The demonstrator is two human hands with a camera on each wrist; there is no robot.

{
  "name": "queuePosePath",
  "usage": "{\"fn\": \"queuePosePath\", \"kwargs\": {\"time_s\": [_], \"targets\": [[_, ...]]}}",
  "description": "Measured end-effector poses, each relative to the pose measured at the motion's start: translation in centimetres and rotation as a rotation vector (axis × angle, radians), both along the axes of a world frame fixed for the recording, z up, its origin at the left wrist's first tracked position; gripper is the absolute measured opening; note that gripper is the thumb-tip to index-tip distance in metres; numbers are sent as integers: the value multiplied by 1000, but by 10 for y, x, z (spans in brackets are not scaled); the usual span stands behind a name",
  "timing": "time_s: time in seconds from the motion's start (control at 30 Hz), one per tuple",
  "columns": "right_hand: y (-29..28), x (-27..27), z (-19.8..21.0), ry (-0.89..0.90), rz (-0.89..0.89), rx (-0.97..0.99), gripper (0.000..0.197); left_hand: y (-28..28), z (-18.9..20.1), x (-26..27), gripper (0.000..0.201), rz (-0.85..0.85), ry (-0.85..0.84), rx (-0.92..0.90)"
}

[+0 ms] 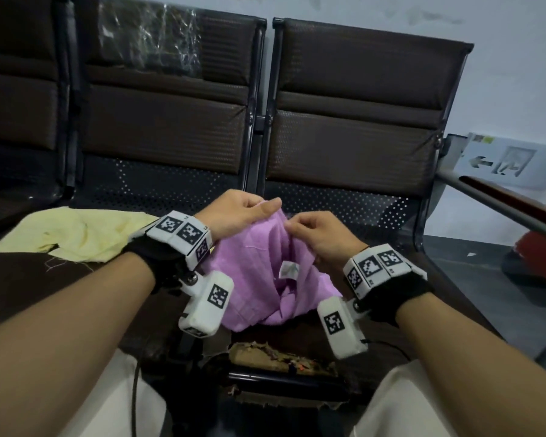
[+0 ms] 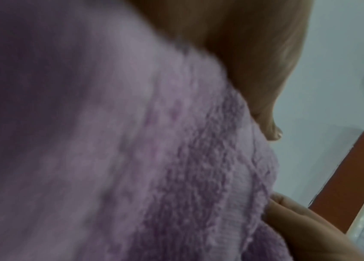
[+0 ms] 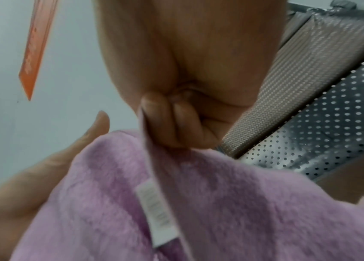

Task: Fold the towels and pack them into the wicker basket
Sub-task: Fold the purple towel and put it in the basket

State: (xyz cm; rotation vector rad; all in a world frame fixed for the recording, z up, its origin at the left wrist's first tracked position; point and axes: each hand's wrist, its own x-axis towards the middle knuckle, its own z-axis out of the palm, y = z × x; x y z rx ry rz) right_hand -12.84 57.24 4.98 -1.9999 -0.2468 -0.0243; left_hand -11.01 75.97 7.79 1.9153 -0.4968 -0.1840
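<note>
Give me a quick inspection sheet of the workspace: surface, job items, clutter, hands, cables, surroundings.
Surface: dark bench seat, front edge torn.
Job's things: purple towel bunched, lifted at its top edge; yellow towel lies crumpled on the seat to the left; basket not seen.
Clutter: nothing seen.
Hands: left hand and right hand both pinch the purple towel's top edge.
Cables: black cable hangs below the left wrist.
Surroundings: facing seats, pale wall, arrow sign.

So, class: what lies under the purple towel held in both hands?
Under the purple towel, pinched by the left hand and right hand, its lower folds rest on the dark seat cushion, torn at its front edge. Whatever lies directly beneath the bunched cloth is covered.
</note>
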Motion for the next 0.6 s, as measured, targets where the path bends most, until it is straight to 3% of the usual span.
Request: {"fn": "queuePosePath", "kwargs": {"time_s": [0.13, 0.3, 0.4, 0.53, 0.6], "targets": [[-14, 6, 7, -86, -248, 189, 33, 9, -8, 7, 17, 32, 64, -25], [-38, 15, 9, -116, -447, 481, 33, 8, -16, 10, 23, 103, 79, -45], [-45, 15, 4, -87, -490, 468, 27, 3, -13, 11, 25, 164, 72, -168], [-43, 11, 7, -120, -493, 298, 21, -6, -11, 11, 17, 213, 108, -361], [-38, 6, 15, -110, -405, 359, 14, -9, -11, 11, 14, 219, 141, -407]]}}
